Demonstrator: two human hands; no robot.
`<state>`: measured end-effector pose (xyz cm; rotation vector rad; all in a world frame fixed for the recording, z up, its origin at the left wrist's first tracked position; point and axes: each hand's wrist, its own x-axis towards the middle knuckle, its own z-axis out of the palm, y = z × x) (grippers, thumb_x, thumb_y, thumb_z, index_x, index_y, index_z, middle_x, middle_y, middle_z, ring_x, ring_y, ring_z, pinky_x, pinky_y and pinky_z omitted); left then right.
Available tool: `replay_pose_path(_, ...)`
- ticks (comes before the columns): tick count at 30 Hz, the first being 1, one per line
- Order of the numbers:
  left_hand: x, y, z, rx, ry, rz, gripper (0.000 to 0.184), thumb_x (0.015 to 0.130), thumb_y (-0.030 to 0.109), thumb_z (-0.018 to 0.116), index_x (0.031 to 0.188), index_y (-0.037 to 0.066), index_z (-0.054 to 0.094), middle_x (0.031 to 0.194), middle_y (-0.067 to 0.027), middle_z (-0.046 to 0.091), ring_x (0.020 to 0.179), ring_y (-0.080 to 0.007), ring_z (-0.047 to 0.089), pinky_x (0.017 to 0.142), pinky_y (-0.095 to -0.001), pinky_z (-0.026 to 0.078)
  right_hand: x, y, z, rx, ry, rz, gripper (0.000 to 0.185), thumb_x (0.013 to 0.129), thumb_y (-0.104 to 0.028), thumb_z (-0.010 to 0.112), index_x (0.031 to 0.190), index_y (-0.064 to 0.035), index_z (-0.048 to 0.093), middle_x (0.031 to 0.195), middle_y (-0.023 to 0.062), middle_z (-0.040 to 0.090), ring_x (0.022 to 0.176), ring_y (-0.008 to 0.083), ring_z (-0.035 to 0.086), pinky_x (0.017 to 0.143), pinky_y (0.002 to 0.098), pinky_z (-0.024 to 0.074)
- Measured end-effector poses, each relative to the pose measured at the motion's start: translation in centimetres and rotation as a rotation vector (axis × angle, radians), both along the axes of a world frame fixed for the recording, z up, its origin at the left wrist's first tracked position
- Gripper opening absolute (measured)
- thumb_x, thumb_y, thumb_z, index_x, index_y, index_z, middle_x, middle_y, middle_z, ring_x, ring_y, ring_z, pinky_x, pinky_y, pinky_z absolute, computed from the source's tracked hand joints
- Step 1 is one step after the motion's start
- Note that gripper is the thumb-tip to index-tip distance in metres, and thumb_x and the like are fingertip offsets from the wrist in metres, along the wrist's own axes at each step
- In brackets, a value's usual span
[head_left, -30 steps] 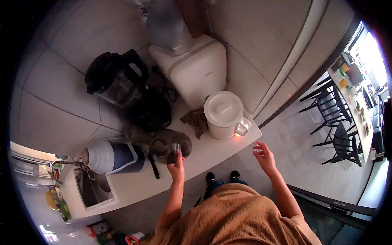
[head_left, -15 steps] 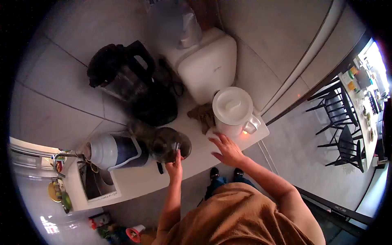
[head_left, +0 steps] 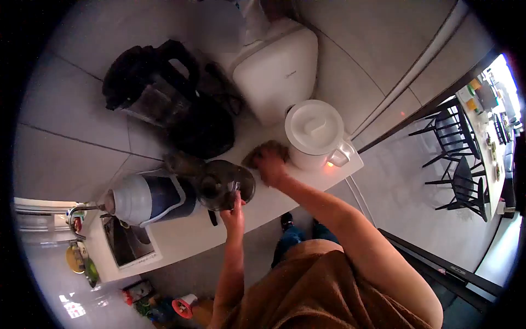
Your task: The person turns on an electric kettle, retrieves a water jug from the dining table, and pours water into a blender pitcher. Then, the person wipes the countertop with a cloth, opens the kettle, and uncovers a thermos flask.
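On a pale counter (head_left: 285, 200) below a tiled wall (head_left: 76, 98), with hands apart: reaching the left hand (head_left: 235, 214) forward, clamped on the dark glass pot (head_left: 213, 176); bending the right arm inward, right hand (head_left: 270, 167) over the brown cloth (head_left: 281, 149), between pot and jug, with a grip too blurred to tell. Count 1 pot, 1 cloth, 1 white jug (head_left: 313, 129), 2 black chairs (head_left: 463, 183).

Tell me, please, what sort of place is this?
Probably a home kitchen: a sink with a curved tap is set in the counter, where a black appliance and a white lidded jug also stand.
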<state>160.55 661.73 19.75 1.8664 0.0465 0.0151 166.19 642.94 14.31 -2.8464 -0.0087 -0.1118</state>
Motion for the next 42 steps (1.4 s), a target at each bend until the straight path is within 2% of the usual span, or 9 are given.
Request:
replay_pose_path(4,0.2,0.1,-0.4,0.081,0.094,-0.008,0.028,0.091,0.025,0.062,0.080,0.000,0.066,0.079,-0.0047,0.065,0.070,-0.0120,0.057,0.068,-0.0281,0.045,-5.5,1.4,-2.2,0.139,0.088,0.080,0.050,0.077,-0.017,0.062,0.126,-0.0187,0.056,0.136,0.0128,0.044,0.130,0.0401,0.034,0.100,0.0549,0.0373)
replay_pose_path(6,0.3,0.0,-0.7,0.002,0.018,-0.036,0.019,0.092,0.018,0.062,0.082,0.001,0.064,0.069,-0.0003,0.060,0.067,-0.0092,0.053,0.066,-0.0267,0.043,-8.3,0.6,-2.2,0.193,-0.042,0.126,0.037,0.071,-0.017,0.067,0.107,-0.0206,0.064,0.117,0.0098,0.050,0.115,0.0351,0.044,0.095,0.0449,0.0427)
replay_pose_path(10,0.2,-0.4,-0.2,-0.167,0.027,-0.028,0.020,0.091,0.021,0.063,0.084,0.002,0.064,0.070,-0.0004,0.060,0.067,-0.0091,0.054,0.067,-0.0262,0.045,-13.4,-3.5,-1.0,0.250,-0.051,0.118,0.037,0.070,-0.016,0.068,0.106,-0.0223,0.065,0.113,0.0079,0.051,0.112,0.0323,0.046,0.095,0.0424,0.0432)
replay_pose_path(12,0.3,0.6,-1.0,0.092,0.135,0.014,0.021,0.091,0.022,0.063,0.090,0.001,0.065,0.072,-0.0019,0.061,0.069,-0.0095,0.055,0.069,-0.0264,0.046,-15.8,-6.2,-0.2,0.199,-0.053,0.112,0.037,0.068,-0.014,0.069,0.104,-0.0234,0.066,0.110,0.0055,0.053,0.110,0.0301,0.048,0.091,0.0419,0.0459)
replay_pose_path(24,0.3,0.7,-0.5,0.000,0.009,-0.114,0.027,0.093,0.026,0.061,0.099,0.000,0.065,0.079,-0.0044,0.065,0.077,-0.0101,0.059,0.070,-0.0277,0.048,-20.4,-18.4,2.2,0.131,-0.113,-0.478,0.027,0.070,-0.006,0.065,0.096,-0.0146,0.069,0.106,0.0055,0.057,0.105,0.0305,0.051,0.083,0.0396,0.0487)
replay_pose_path(33,0.3,0.8,0.8,0.085,0.160,-0.153,0.026,0.091,0.024,0.064,0.100,0.000,0.064,0.086,-0.0066,0.067,0.082,-0.0145,0.064,0.071,-0.0280,0.050,-17.9,-6.0,-0.5,0.189,0.104,0.183,0.041,0.075,-0.013,0.060,0.115,-0.0190,0.062,0.125,0.0070,0.048,0.111,0.0308,0.048,0.083,0.0421,0.0514)
replay_pose_path(35,0.5,0.3,-0.2,0.077,0.013,-0.154,0.040,0.091,0.042,0.060,0.087,0.004,0.070,0.072,-0.0001,0.064,0.057,-0.0068,0.050,0.052,-0.0274,0.035,-16.8,-2.2,-1.0,0.221,0.097,0.309,0.042,0.072,-0.013,0.061,0.114,-0.0173,0.063,0.118,0.0083,0.051,0.111,0.0304,0.050,0.084,0.0413,0.0513)
replay_pose_path(37,0.6,0.0,-0.3,0.086,0.002,-0.168,0.039,0.091,0.042,0.061,0.087,0.004,0.069,0.070,0.0002,0.063,0.055,-0.0065,0.048,0.052,-0.0279,0.035,-15.7,1.6,-1.7,0.243,0.090,0.421,0.043,0.070,-0.014,0.063,0.112,-0.0157,0.064,0.111,0.0096,0.055,0.111,0.0300,0.052,0.085,0.0405,0.0511)
replay_pose_path(42,0.6,1.1,0.5,0.200,0.054,-0.305,0.035,0.088,0.035,0.065,0.097,0.002,0.066,0.079,-0.0062,0.064,0.064,-0.0137,0.055,0.059,-0.0324,0.042,-12.8,8.8,-3.6,0.276,0.292,0.618,0.042,0.085,-0.017,0.057,0.127,-0.0178,0.056,0.138,0.0115,0.040,0.114,0.0304,0.053,0.087,0.0427,0.0499)
